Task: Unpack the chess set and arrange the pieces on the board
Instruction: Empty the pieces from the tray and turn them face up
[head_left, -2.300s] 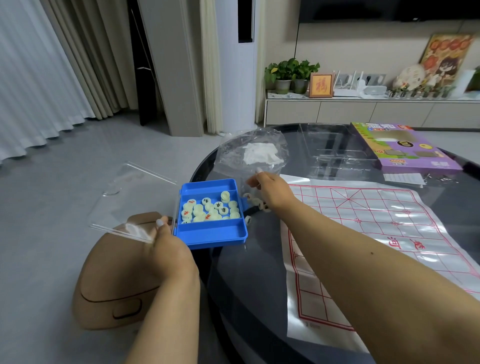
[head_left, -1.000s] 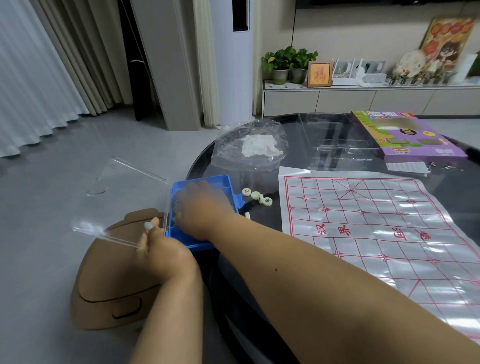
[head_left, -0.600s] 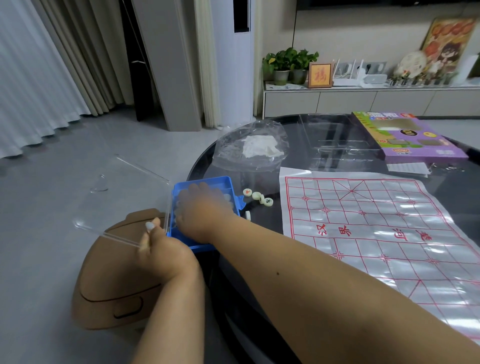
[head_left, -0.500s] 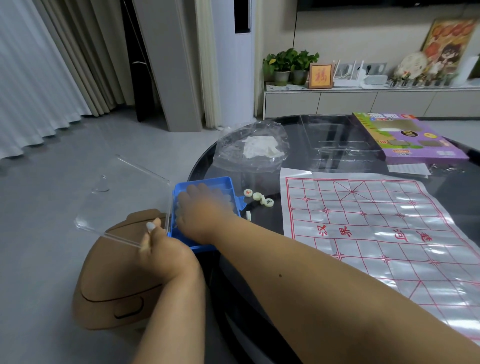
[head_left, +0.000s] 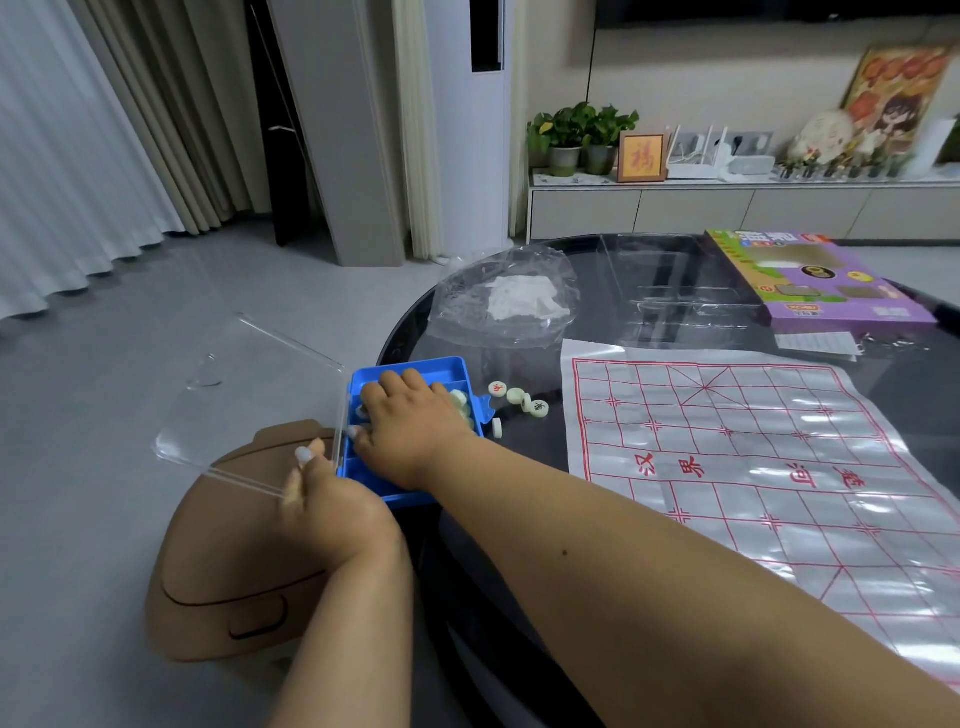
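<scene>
Reaching into the box: the right hand (head_left: 410, 431) lies palm-down inside the blue box (head_left: 415, 366), fingers bent down among the chess pieces (head_left: 460, 401) there; whether it has closed on any piece cannot be told, since the hand hides its own fingertips.
Blue box: sits at the near left edge of the dark round table (head_left: 519, 364), directly under the right hand, with pale round pieces showing just past the knuckles.
Clear lid (head_left: 249, 395): hinged open to the left of the box, overhanging the floor; the left hand (head_left: 324, 501) pinches its near edge between thumb and curled fingers, just beside the box's near left corner.
Loose pieces (head_left: 519, 397): a few pale discs with red or dark characters lie on the table just right of the right hand, between the box and the board; one stands on edge touching the box's right side.
Board (head_left: 753, 467): a glossy sheet with a red grid and red characters, spread flat on the table beyond and right of the right forearm.
Plastic bag (head_left: 504, 301): crumpled and clear, with something white inside, beyond the right hand.
Purple box (head_left: 810, 280): far right on the table, well apart from both hands.
Brown stool (head_left: 223, 561): on the floor under the left hand and lid.
</scene>
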